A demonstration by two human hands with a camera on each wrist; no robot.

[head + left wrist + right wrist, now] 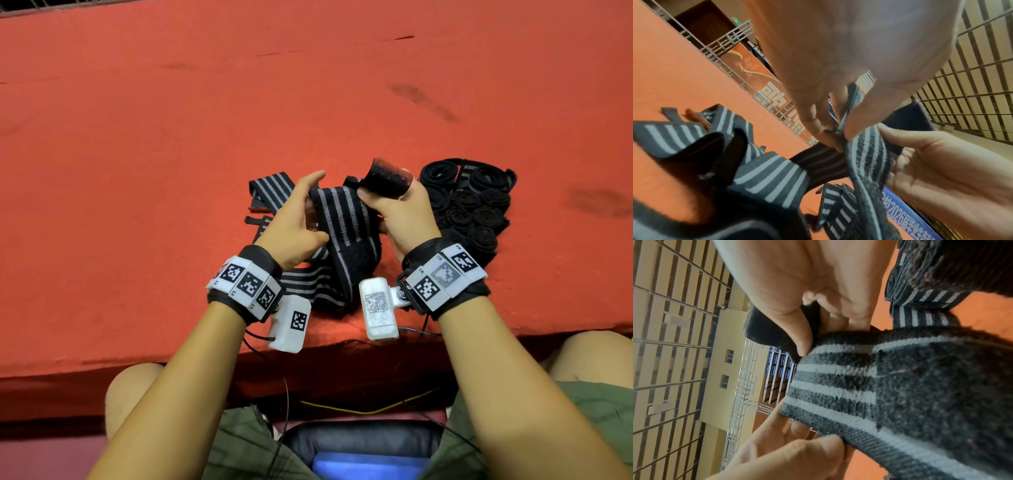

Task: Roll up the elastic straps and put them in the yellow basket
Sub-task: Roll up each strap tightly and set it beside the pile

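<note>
A black elastic strap with grey stripes [342, 219] is held up between both hands above the red table [164, 147]. My right hand [371, 197] pinches its plain black fuzzy end [387, 178], thumb on top, as the right wrist view shows at the right hand [807, 347] and black end [766, 327]. My left hand [313, 210] pinches the strap's edge a little further along; in the left wrist view the left hand [840, 131] nips the striped band [865, 159]. The rest of the strap [910, 386] hangs down to the table. No yellow basket is in view.
Several rolled black straps [472, 209] lie packed together just right of my right hand, rolled straps [898, 282] also showing there. Loose striped straps [270, 190] lie tangled left of and under my hands. The table's front edge [137, 359] runs just before my knees.
</note>
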